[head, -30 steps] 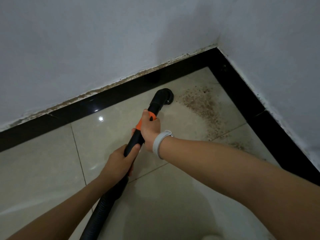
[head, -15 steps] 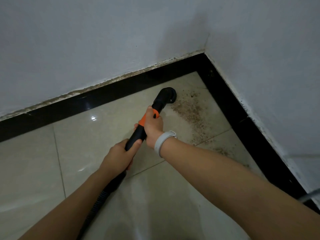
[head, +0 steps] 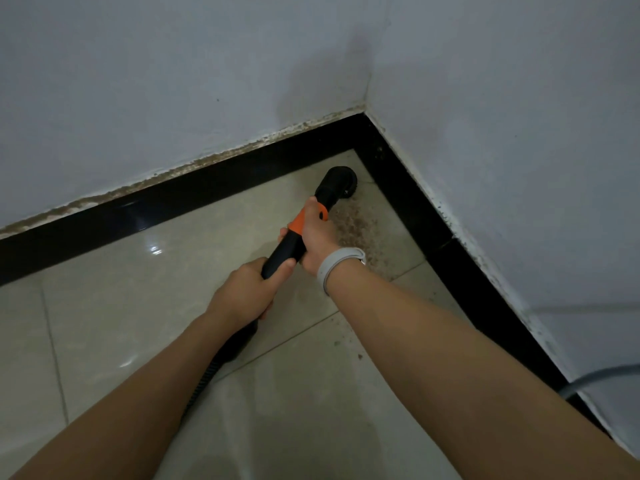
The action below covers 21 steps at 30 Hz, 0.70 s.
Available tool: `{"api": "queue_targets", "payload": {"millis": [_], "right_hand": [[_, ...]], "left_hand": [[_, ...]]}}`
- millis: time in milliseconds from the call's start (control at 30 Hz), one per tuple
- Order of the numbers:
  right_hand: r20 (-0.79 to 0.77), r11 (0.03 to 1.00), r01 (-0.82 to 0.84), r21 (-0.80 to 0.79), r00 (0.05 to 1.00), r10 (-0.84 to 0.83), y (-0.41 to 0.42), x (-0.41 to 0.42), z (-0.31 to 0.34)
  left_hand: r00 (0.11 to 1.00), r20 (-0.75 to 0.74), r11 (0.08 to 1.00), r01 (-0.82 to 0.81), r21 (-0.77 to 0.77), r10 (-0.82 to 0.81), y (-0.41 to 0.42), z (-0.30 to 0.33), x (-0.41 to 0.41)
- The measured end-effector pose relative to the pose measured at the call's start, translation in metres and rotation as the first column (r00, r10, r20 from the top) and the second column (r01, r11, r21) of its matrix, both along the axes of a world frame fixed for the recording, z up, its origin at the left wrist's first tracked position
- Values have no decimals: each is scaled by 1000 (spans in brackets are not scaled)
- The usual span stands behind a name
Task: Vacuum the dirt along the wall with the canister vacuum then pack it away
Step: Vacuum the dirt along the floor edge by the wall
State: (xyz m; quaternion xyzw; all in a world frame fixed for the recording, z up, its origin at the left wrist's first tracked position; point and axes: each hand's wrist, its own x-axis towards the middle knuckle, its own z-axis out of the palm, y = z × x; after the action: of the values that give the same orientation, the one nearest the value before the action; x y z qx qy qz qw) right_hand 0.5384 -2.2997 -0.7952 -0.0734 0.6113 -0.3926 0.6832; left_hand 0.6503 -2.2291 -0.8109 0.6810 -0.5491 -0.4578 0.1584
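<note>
A beige tiled floor (head: 114,306) is bounded by black skirting (head: 207,192) at a white-walled corner, where a dirt patch (head: 360,230) lies. The vacuum wand (head: 294,242) is clasped firmly by the right hand (head: 317,237) and left hand (head: 247,292), each grip wrapped closed; its brush nozzle (head: 337,183) is set in the corner, just beside the skirting. A grey cable (head: 602,375) is seen along the right wall.

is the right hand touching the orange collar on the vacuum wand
Touching. The head view shows the right hand wrapped round the vacuum wand, its fingers lying over the orange collar with no gap.
</note>
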Motion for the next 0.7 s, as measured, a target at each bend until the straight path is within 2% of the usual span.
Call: {"api": "queue_targets", "payload": {"millis": [333, 467, 700], "right_hand": [[-24, 996, 92, 21, 996, -91, -1, -15, -2], [43, 987, 158, -4, 987, -158, 5, -22, -5], [195, 973, 228, -40, 957, -216, 8, -23, -9]], "left_hand": [[997, -25, 997, 76, 17, -75, -5, 1, -11], [990, 61, 992, 128, -4, -128, -3, 5, -17], [938, 300, 979, 198, -54, -174, -3, 6, -19]]}}
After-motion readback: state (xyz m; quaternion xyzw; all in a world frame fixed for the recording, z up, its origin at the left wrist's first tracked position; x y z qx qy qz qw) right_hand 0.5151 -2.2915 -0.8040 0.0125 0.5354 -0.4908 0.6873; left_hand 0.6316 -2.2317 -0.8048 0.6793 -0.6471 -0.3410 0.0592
